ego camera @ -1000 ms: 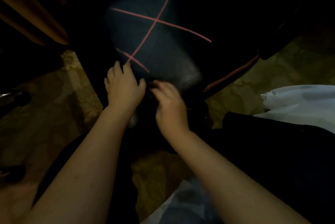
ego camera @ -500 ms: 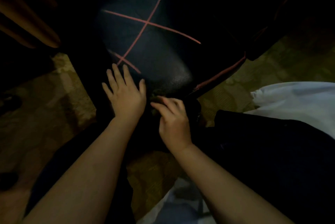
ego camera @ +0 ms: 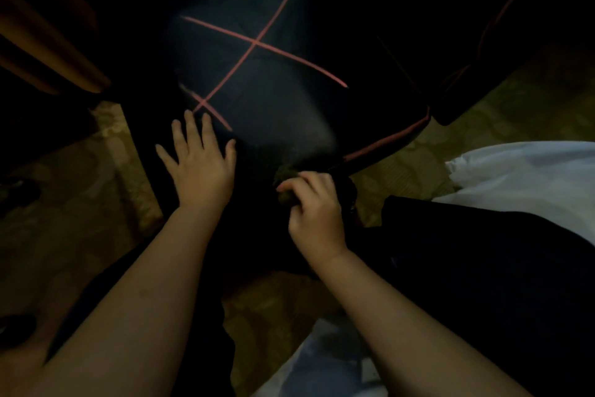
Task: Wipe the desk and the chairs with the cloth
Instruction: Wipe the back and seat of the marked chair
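Observation:
A black chair seat [ego camera: 277, 97] with red crossed stitch lines and red edge piping fills the upper middle of the dim view. My left hand [ego camera: 198, 165] lies flat with spread fingers on the seat's near left edge. My right hand [ego camera: 314, 203] has its fingers curled round a small dark, greenish cloth [ego camera: 285, 186] at the seat's near edge, just right of the left hand. Most of the cloth is hidden under the fingers.
A second dark chair part with red piping [ego camera: 502, 20] stands at the upper right. Wooden slats [ego camera: 48, 52] run along the upper left. A patterned yellowish carpet [ego camera: 83, 190] lies below. White fabric [ego camera: 528, 171] lies at the right, beside my dark-clothed leg [ego camera: 483, 268].
Both hands have slid back toward me along the seat's near edge. The left hand's fingers have spread out flat. The right hand has drawn the cloth down and slightly right.

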`<control>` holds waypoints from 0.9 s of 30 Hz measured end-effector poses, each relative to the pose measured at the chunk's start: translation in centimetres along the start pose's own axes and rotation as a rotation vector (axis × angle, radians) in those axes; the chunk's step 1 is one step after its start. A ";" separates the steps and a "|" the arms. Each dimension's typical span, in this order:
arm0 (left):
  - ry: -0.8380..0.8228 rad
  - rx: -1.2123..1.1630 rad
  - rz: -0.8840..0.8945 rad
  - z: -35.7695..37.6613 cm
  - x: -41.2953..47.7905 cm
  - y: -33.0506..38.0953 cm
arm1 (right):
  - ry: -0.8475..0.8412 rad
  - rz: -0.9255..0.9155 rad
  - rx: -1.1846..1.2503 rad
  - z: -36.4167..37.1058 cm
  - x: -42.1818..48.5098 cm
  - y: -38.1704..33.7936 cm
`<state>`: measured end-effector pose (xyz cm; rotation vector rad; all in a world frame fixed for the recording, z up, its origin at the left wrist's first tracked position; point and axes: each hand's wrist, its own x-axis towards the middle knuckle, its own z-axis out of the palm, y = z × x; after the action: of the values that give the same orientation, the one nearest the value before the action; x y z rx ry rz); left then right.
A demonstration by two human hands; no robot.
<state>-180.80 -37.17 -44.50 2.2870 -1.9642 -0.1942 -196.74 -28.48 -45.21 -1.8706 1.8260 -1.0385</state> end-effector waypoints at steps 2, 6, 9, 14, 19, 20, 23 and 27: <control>0.023 0.026 0.020 -0.6 0.1 -0.3 | 0.171 0.170 0.006 -0.8 1.7 1.7; 0.081 -0.075 0.059 -1.0 -0.2 1.0 | 0.310 0.376 0.009 -1.4 3.0 2.2; 0.088 -0.141 0.203 -0.5 -0.4 2.6 | 0.092 0.087 -0.015 0.6 0.1 -0.2; 0.055 -0.146 0.207 0.5 0.1 2.7 | 0.040 0.016 0.026 0.9 0.0 0.7; 0.090 -0.093 0.210 1.0 0.0 2.7 | 0.377 0.369 0.062 -1.1 2.1 2.0; 0.089 -0.091 0.204 1.1 0.0 2.8 | 0.374 0.379 0.052 -1.0 2.1 1.7; 0.079 -0.091 0.195 1.2 -0.1 3.0 | 0.174 0.183 -0.009 0.2 0.9 0.2; 0.051 -0.162 0.219 0.9 0.2 2.7 | 0.037 0.046 0.023 0.1 1.0 0.4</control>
<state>-183.53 -37.78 -44.96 1.9435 -2.0714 -0.2603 -197.06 -29.55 -45.30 -1.7996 1.8607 -1.0797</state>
